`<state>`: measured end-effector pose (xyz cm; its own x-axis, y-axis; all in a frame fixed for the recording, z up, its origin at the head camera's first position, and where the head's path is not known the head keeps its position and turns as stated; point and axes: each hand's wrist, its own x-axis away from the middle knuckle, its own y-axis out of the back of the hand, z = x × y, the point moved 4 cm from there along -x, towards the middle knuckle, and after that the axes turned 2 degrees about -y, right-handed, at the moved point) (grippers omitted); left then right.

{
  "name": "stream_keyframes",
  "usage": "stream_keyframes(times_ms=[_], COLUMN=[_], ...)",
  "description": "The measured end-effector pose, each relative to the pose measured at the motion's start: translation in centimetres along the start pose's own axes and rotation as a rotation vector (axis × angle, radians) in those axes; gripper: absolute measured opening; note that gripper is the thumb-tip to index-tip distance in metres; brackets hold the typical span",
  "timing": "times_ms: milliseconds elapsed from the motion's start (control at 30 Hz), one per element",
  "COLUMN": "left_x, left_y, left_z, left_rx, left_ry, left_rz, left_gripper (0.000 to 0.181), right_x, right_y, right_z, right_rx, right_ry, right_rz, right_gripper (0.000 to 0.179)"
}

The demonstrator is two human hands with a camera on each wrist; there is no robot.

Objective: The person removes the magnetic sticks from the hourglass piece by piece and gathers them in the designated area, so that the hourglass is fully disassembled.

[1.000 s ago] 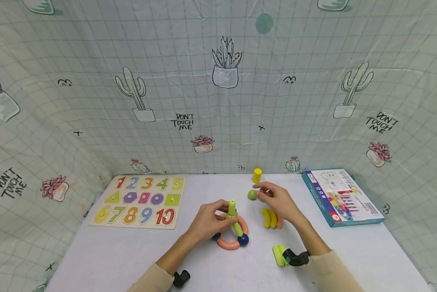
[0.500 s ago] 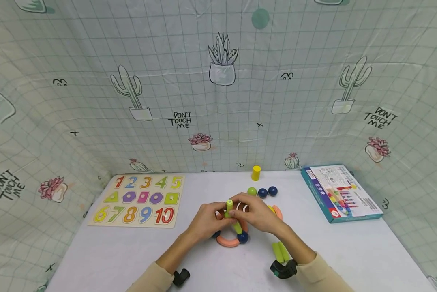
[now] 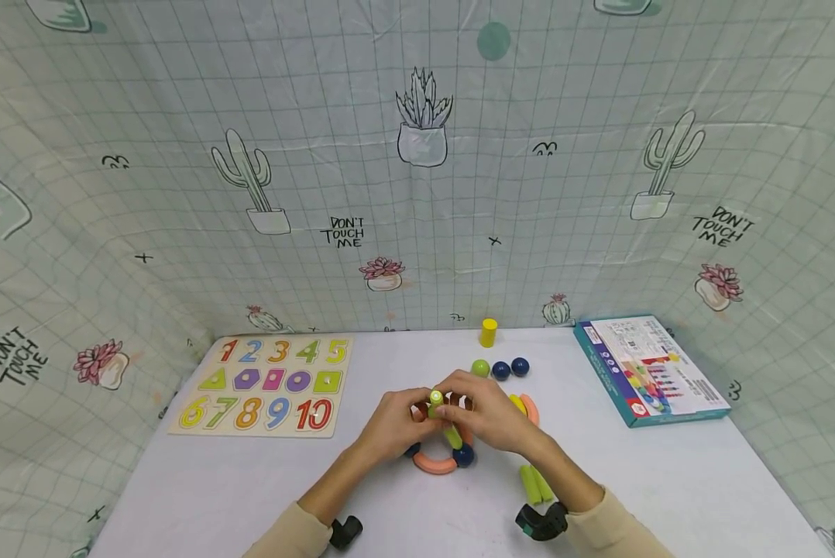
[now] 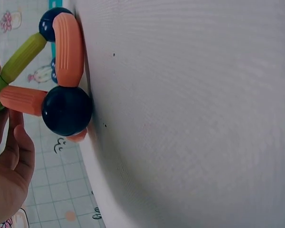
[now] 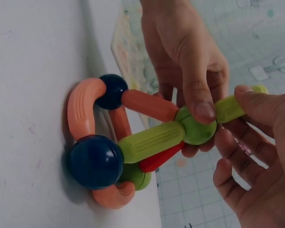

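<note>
A magnetic stick-and-ball frame stands on the white table, its base a ring of curved orange sticks [image 5: 81, 109] joined by navy balls [image 5: 96, 161]. Straight sticks, among them a green stick [image 5: 152, 141] and a red stick [image 5: 162, 157], slope up to a light green ball [image 5: 195, 127] at the peak. My left hand [image 3: 390, 425] grips that ball between thumb and fingers. Above it rises a short light green stick [image 5: 229, 109], touching the ball, which my right hand [image 3: 490, 412] pinches with the thumb on its upper part. Fingers partly hide the far side of the frame.
Behind the hands lie a loose green ball [image 3: 480, 368], two navy balls [image 3: 501, 371] and a yellow cylinder [image 3: 488, 333]. Curved orange sticks [image 3: 531, 408] and green sticks [image 3: 531, 484] lie to the right. A number puzzle board [image 3: 260, 386] is left, a toy box [image 3: 651, 370] right.
My right hand has come from beside the loose balls at the back, leftward and nearer, and now pinches the upright green stick. My left hand has kept its grip on the ball.
</note>
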<state>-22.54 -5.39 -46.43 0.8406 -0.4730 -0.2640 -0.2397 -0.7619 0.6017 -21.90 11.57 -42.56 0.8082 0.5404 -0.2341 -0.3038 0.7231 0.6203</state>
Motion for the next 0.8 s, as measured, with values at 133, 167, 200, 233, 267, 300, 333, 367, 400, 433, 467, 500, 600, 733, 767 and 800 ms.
stream_keyframes(times_ms=[133, 167, 200, 233, 267, 300, 333, 367, 400, 433, 467, 500, 600, 733, 767, 800], left_x=[0.05, 0.05, 0.06, 0.06, 0.05, 0.04, 0.05, 0.04, 0.04, 0.03, 0.03, 0.02, -0.03, -0.06, -0.07, -0.08], left_y=[-0.01, -0.01, -0.02, -0.03, -0.02, -0.02, -0.02, -0.02, -0.03, -0.02, -0.02, -0.02, -0.01, -0.03, -0.04, -0.04], left_z=[-0.02, -0.01, -0.01, 0.0, 0.0, 0.0, 0.01, 0.01, 0.01, 0.01, 0.0, -0.01, -0.02, 0.02, 0.02, 0.02], left_rx=[-0.006, -0.004, -0.003, -0.002, 0.0, 0.001, 0.001, 0.004, 0.005, 0.007, 0.008, 0.009, 0.012, 0.007, 0.005, 0.005], left_ry=[-0.008, -0.006, -0.003, 0.0, 0.002, 0.004, 0.007, 0.009, 0.009, 0.007, 0.004, 0.003, -0.002, 0.004, 0.005, 0.006], left_rz=[-0.003, -0.002, -0.001, 0.0, 0.0, 0.0, 0.0, -0.001, -0.001, -0.002, -0.002, -0.003, -0.003, 0.003, 0.003, 0.004], left_gripper=[0.019, 0.019, 0.019, 0.019, 0.02, 0.02, 0.02, 0.02, 0.02, 0.02, 0.021, 0.021, 0.023, 0.027, 0.029, 0.03], right_x=[-0.01, -0.01, 0.0, 0.0, -0.01, -0.03, -0.02, -0.01, 0.0, -0.01, -0.01, 0.0, 0.01, 0.04, 0.04, 0.05], right_y=[-0.06, -0.06, -0.05, -0.04, -0.02, 0.0, 0.01, 0.02, 0.02, 0.03, 0.03, 0.02, 0.03, 0.03, 0.02, 0.1], right_z=[0.17, 0.16, 0.15, 0.18, 0.17, 0.16, 0.2, 0.21, 0.24, 0.27, 0.29, 0.3, 0.18, -0.03, -0.14, -0.2], right_rx=[0.013, 0.013, 0.011, 0.011, 0.011, 0.01, 0.01, 0.01, 0.012, 0.015, 0.016, 0.017, 0.01, -0.004, -0.009, -0.041], right_ry=[0.006, 0.008, 0.009, 0.008, 0.009, 0.009, 0.008, 0.007, 0.005, 0.004, 0.002, 0.002, 0.003, 0.001, -0.004, -0.012], right_rz=[-0.003, -0.003, -0.004, -0.004, -0.005, -0.005, -0.005, -0.005, -0.005, -0.005, -0.004, -0.004, -0.001, -0.003, -0.003, 0.001], right_gripper=[0.021, 0.02, 0.02, 0.02, 0.02, 0.02, 0.019, 0.019, 0.019, 0.019, 0.019, 0.019, 0.021, 0.021, 0.021, 0.021])
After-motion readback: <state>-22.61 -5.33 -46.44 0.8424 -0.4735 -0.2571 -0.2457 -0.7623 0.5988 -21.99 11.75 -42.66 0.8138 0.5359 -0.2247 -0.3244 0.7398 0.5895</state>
